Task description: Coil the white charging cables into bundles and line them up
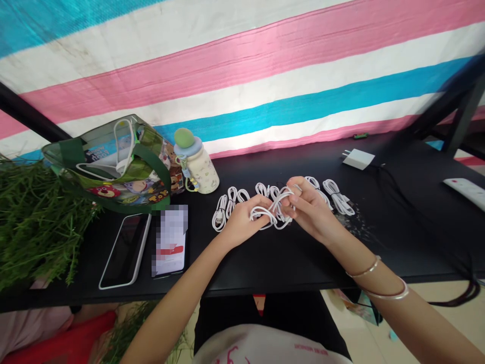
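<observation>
The left hand (242, 221) and right hand (312, 211) face each other, close together, both curled in a grip; the left forearm (185, 290) and right forearm (356, 257) spread apart behind them.

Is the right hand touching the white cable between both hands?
Touching: the head view shows the white cable gripped in the right hand.

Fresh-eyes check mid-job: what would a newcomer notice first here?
First, the pink, white and blue striped sheet behind the black table. Then, near the middle, the left hand and right hand holding a looped white cable among coiled cables. Toward the left, a green cartoon-print bag stands beside a cream bottle.
</observation>
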The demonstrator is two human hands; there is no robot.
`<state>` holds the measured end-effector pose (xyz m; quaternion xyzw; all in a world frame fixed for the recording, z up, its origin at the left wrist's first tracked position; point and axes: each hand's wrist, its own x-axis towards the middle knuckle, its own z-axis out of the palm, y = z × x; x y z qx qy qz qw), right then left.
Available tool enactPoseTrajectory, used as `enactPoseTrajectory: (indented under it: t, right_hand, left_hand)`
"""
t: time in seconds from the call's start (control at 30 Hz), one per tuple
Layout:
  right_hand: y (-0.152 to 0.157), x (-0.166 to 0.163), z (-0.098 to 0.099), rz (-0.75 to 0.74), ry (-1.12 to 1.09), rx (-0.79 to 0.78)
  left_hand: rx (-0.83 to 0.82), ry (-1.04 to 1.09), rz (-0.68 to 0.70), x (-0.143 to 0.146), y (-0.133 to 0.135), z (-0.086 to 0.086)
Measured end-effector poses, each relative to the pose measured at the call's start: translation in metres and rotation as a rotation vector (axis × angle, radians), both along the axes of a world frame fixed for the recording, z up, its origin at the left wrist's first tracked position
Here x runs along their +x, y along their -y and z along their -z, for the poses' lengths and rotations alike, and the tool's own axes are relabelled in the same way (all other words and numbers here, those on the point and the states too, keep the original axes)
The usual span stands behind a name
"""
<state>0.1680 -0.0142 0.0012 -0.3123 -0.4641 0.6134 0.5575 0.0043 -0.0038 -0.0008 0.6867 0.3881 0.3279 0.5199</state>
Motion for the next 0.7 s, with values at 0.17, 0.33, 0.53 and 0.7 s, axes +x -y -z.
enactPoseTrajectory:
  t: [0.17, 0.33, 0.53, 0.7]
  right_hand:
    - [0.0000, 0.0014, 0.0004, -0.008, -0.018, -0.035]
    - [-0.0002, 0.0017, 0.0000, 0.003, -0.003, -0.035]
    - [0.0009, 0.0008, 0.0005, -0.014, -0.010, -0.032]
    - [0.0003, 0.0022, 0.0018, -0.052, -0.025, -0.044]
  left_hand:
    - [-0.085, 0.022, 0.009, 0.0033, 0.0028, 0.0007]
    - [-0.092, 0.043, -0.097, 0.0064, 0.0024, -0.0016]
    - [-0.108, 0.035, -0.136, 0.0055, 0.0006, -0.0003]
    - [-0.003, -0.055, -0.094, 0.0037, 0.0000, 0.0029]
